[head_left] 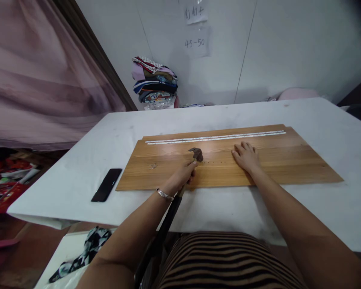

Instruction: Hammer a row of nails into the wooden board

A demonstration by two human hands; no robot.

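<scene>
My left hand (185,176) is closed round the handle of a claw hammer (198,155), gripping it close to the metal head. The black grip runs down toward my body. Beneath the hammer lies a wide wooden board (276,156), and the head is just left of a row of small dark nail heads or dots (218,162). My right hand (246,155) rests palm down on the board at the row's right end, fingers spread and holding nothing. A few loose nails (152,165) lie on the board's left part. Two white strips with markings (215,137) run along its far side.
The board lies on a white-covered table (216,208). A black phone (107,184) is left of the board. Folded clothes (156,82) are stacked by the wall behind. A pink curtain (48,72) hangs at left, and patterned cloth (84,253) lies below the table's front edge.
</scene>
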